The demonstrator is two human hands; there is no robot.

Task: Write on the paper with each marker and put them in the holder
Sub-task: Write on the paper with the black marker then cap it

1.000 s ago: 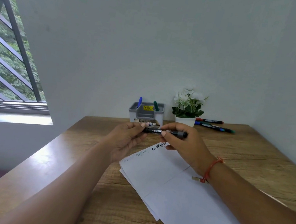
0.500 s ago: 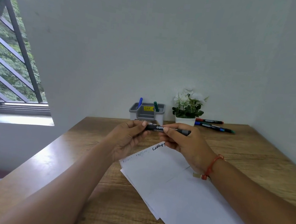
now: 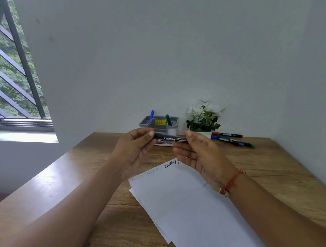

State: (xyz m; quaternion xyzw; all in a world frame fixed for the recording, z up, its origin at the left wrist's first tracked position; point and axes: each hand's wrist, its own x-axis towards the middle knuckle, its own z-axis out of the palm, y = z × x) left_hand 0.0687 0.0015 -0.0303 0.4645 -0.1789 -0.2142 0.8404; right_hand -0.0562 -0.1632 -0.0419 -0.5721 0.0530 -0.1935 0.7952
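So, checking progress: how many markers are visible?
6: black marker between left hand and right hand; blue marker, green marker in the holder; seemingly three markers overlapping beside the plant.

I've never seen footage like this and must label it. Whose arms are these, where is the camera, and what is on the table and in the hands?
There is no machine here. A person wears one wide-angle camera on the head, looking forward and down, so the arms are their own. The left hand and right hand each pinch one end of a black marker, held level above the table. Sheets of paper with some handwriting lie below. At the back stands a grey holder with a blue marker and a green marker in it, beside a potted plant. Loose markers lie to the plant's right.
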